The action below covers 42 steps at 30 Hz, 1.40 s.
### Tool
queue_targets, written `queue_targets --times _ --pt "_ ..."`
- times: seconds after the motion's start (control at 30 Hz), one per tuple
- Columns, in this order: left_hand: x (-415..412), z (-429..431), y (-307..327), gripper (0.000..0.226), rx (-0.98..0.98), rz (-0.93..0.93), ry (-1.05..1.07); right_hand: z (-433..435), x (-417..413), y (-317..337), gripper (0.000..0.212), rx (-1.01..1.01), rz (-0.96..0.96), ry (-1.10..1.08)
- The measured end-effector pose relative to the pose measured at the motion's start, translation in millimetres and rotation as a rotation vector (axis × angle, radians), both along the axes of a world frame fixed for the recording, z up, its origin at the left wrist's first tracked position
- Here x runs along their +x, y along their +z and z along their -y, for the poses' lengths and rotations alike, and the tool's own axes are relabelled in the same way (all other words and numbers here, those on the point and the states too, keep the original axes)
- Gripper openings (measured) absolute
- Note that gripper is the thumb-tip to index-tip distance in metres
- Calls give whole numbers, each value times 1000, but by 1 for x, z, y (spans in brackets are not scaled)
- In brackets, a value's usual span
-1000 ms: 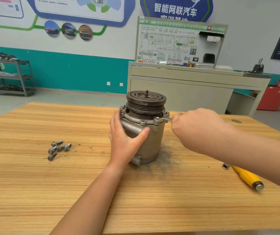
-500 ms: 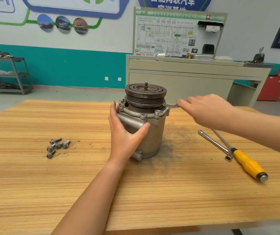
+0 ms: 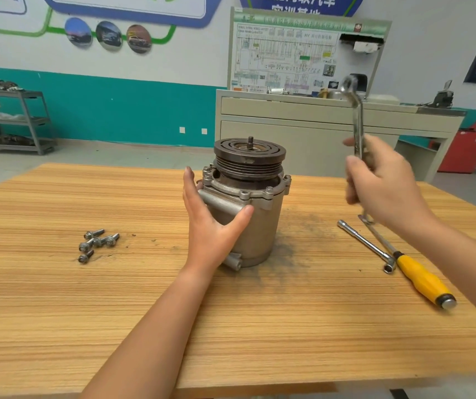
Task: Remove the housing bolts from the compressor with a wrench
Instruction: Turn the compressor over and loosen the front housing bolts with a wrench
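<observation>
A metal compressor (image 3: 259,226) stands upright mid-table, its dark grooved pulley (image 3: 249,156) on top. Bolts (image 3: 268,191) sit in the flange around its upper housing. My left hand (image 3: 210,223) wraps the left front of the body, thumb across the front. To the right and clear of the compressor, my right hand (image 3: 383,188) is raised and grips a silver wrench (image 3: 356,116) that points almost straight up. Several removed bolts (image 3: 97,243) lie loose on the table to the left.
A socket bar (image 3: 366,246) and a yellow-handled screwdriver (image 3: 421,277) lie on the wooden table (image 3: 144,312) at the right. Dark grime marks the wood beside the compressor. Behind the table stand a beige bench with a wiring board (image 3: 305,116), a grey shelf cart (image 3: 15,119) and a red cabinet (image 3: 467,151).
My right hand has pulled the wrench off the flange bolt and lifted it up and to the right, swinging it upright. My left hand stays on the compressor.
</observation>
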<state>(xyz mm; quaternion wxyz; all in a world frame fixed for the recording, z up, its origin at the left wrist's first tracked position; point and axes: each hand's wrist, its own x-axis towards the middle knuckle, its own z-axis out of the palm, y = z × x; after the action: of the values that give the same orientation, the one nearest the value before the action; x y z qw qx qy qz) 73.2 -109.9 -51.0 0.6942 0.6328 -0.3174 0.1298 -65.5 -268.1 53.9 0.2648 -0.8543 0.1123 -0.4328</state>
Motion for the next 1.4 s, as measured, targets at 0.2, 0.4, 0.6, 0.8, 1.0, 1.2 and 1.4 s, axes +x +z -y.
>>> queue_targets --times 0.2,0.4,0.6,0.8,1.0,1.2,1.4 --pt "-3 -1 -2 101 -2 -9 5 -27 -37 -9 29 -682 -525 -227" --pt "-7 1 0 99 -12 -25 6 -45 -28 -3 39 -798 -719 -383" --pt "-7 0 1 104 -5 -46 14 -86 -23 13 37 -928 -947 -397" --pt "-9 -4 0 104 -32 -62 -1 -113 -10 11 50 -1012 -1150 -375" --pt "-9 -3 0 104 -42 -82 -14 -64 -24 8 55 -1199 -954 -425" --pt "-8 -3 0 101 -54 -88 -24 -14 -3 -3 34 -1208 -773 -434" --pt "-6 -3 -2 102 -42 -87 -12 14 47 -19 20 -1143 -327 -368"
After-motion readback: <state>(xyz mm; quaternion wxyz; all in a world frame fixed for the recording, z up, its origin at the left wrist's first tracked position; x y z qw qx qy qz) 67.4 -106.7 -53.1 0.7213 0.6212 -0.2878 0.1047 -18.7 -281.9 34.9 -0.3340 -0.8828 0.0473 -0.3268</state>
